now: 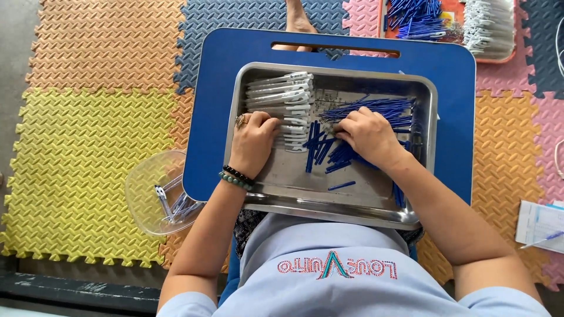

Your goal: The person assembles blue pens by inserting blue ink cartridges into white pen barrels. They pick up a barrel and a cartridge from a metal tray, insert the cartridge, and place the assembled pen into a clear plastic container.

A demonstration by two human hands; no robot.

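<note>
Your left hand (254,141) rests curled on the stacked white plastic pen barrels (282,100) while your right hand (367,134) covers the loose blue refills (329,152), its grip unclear (both piles mid-frame, inside the shallow steel tray (335,73)).

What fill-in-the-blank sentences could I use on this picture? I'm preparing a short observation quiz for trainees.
1. The left hand rests on a stack of ____ pen barrels.
2. The right hand lies on a pile of thin ____ refills.
3. Both piles sit in a metal tray on a ____ lap desk.
4. A clear plastic ____ with a few pens lies on the foam mats.

Missing words: white; blue; blue; bowl
</note>
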